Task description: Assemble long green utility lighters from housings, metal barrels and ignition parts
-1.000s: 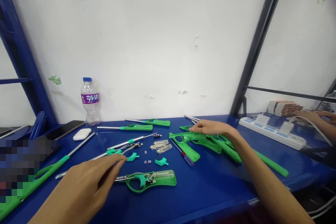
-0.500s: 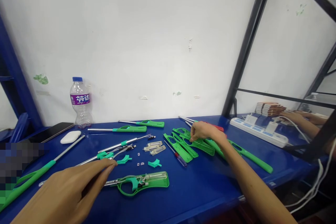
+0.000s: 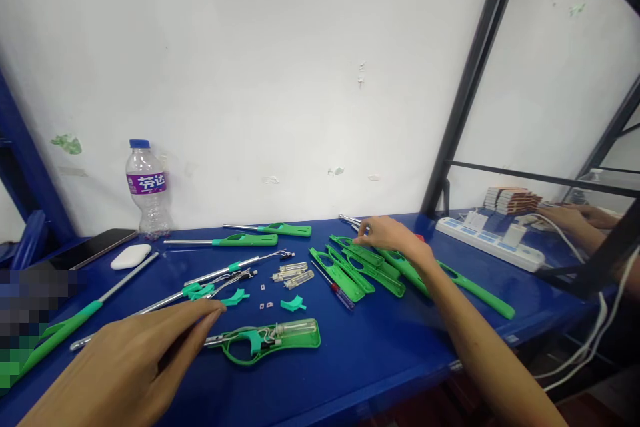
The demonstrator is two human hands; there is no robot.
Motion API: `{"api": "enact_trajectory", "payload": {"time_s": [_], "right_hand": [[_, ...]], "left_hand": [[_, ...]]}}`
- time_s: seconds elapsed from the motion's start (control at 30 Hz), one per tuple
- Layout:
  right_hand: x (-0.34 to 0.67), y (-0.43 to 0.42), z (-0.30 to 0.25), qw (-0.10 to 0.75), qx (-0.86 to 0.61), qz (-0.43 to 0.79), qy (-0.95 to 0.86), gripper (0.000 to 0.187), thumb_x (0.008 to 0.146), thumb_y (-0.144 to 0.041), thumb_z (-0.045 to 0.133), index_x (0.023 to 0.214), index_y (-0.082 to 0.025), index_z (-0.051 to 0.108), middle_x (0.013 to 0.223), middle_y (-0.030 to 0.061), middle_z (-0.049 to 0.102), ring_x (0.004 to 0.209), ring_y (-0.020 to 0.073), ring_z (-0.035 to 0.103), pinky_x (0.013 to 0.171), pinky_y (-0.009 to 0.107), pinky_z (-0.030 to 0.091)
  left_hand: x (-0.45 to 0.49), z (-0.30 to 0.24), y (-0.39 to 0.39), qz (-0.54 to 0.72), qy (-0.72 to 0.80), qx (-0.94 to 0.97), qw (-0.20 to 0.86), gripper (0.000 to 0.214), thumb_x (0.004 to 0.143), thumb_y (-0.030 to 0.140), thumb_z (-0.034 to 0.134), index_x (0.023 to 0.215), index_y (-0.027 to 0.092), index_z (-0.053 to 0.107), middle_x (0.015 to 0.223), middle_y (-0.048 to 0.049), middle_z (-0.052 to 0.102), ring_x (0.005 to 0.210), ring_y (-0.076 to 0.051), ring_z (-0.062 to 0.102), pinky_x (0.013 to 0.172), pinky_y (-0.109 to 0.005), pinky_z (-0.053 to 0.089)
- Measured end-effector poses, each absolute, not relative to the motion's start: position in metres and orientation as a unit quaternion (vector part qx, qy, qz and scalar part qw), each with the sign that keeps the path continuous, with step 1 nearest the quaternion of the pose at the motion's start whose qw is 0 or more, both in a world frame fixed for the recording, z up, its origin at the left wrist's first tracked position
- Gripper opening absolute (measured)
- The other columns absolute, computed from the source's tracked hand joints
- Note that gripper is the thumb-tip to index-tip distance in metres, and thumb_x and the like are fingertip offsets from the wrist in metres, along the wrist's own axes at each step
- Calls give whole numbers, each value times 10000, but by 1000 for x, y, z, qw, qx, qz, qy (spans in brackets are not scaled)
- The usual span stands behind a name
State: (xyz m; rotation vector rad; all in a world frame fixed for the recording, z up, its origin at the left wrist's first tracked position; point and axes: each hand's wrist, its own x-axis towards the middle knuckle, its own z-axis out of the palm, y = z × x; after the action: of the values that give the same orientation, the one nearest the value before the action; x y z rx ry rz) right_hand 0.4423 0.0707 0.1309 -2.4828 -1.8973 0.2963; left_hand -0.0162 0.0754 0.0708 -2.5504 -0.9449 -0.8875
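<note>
My left hand (image 3: 135,353), fingers and thumb pressed together, hovers over the metal tube of an opened gas lighter (image 3: 305,340); anything in its pinch is hidden. That lighter's green half-shell holds a clear fuel tank, a teal trigger and wires. At the right, my right hand (image 3: 393,237) has curled fingers by a group of green lighter half-shells (image 3: 345,280). Its fingertips are near or touching the upper one, and what they grip is unclear. Teal triggers (image 3: 294,303), several clear tanks (image 3: 299,279) and metal lighter tubes with wires (image 3: 225,273) lie between my hands.
Closed green lighters (image 3: 250,239) lie at the back, left and right. A screwdriver (image 3: 343,295) rests beside the shells. A bottle (image 3: 147,190), phone (image 3: 95,247) and white case (image 3: 131,256) stand left; a power strip (image 3: 490,243) sits right. Another person's hands (image 3: 570,219) show beyond the frame.
My right hand has moved slightly away from me and left over the green shells, uncovering more of them. My left hand keeps its pinched pose. The view has shifted a little.
</note>
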Motion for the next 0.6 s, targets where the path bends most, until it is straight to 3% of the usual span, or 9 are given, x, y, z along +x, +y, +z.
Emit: {"api": "enact_trajectory", "payload": {"time_s": [0.23,0.43,0.6], "right_hand": [[442,80,120,24,-788,89,-609,323,1047,-381,700,1314,-202,675,1353,94,681,1140,261,705,963,466,611],[442,77,129,102,-739,124,-654,326,1046,-385,701,1305,-187,675,1324,92,691,1109,255,712,943,462,618],[431,64,142,183,-634,200,-724,285,1047,-418,693,1172,-162,687,1082,45,722,875,183,714,783,364,618]], "left_hand": [[-12,69,77,-306,-311,-887,151,510,1100,618,388,1128,316,798,1097,-15,854,934,-272,840,808,-320,662],[-12,70,78,-291,-304,-892,164,519,1116,604,359,1142,299,778,1099,-18,855,926,-261,842,772,-304,665],[-8,72,77,-294,-308,-894,140,507,1115,610,366,1160,322,781,1130,4,850,958,-266,839,761,-309,673]]}}
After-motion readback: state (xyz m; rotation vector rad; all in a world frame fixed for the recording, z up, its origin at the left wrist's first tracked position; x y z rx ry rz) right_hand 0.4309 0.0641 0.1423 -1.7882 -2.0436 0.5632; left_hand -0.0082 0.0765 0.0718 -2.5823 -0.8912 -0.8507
